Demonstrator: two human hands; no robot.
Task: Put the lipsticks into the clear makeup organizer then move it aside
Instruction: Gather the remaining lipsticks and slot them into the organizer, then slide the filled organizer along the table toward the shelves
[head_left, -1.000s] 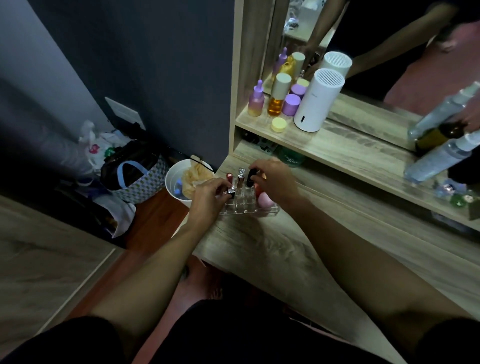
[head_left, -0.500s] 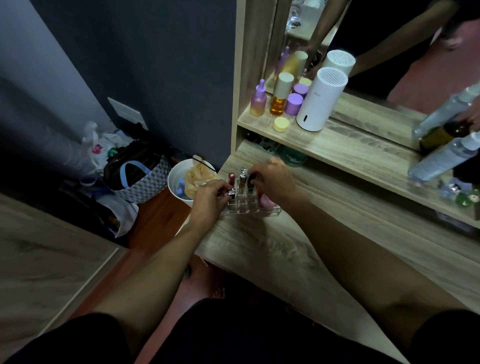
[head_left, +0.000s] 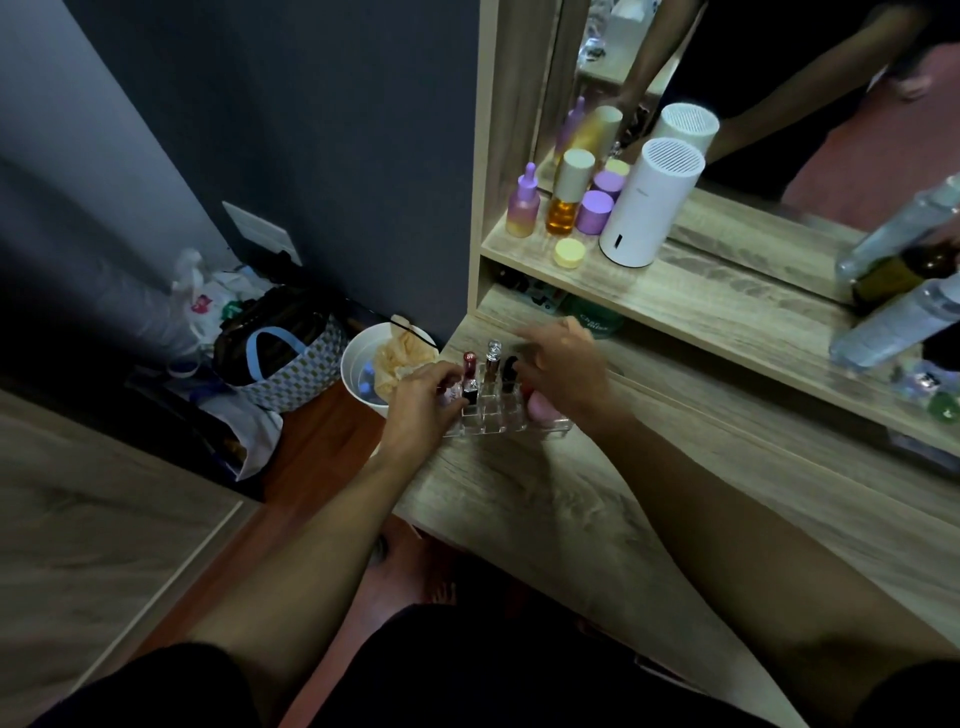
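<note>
A clear makeup organizer (head_left: 496, 423) stands near the left edge of the wooden vanity top (head_left: 545, 499). Upright in its slots are a red lipstick (head_left: 469, 364), a silver-capped one (head_left: 492, 354) and a black one (head_left: 509, 371). My left hand (head_left: 423, 402) is at the organizer's left side, with fingers and thumb pinched on a black lipstick with a silver band (head_left: 470, 393) in a front slot. My right hand (head_left: 563, 371) hovers, blurred, over the organizer's right back part, fingers spread, and partly hides a pink sponge (head_left: 540, 406).
A shelf above holds a purple dropper bottle (head_left: 522, 208), an amber bottle (head_left: 566, 200), purple jars, a yellow jar (head_left: 569, 253) and a white cylinder (head_left: 649, 208) before a mirror. Clear bottles (head_left: 893, 322) lie at right. Below left are a white bin (head_left: 363, 374) and a checked bag (head_left: 291, 369).
My right hand has lifted off the black lipstick and spread its fingers toward the back. My left hand stays on the front-left lipstick.
</note>
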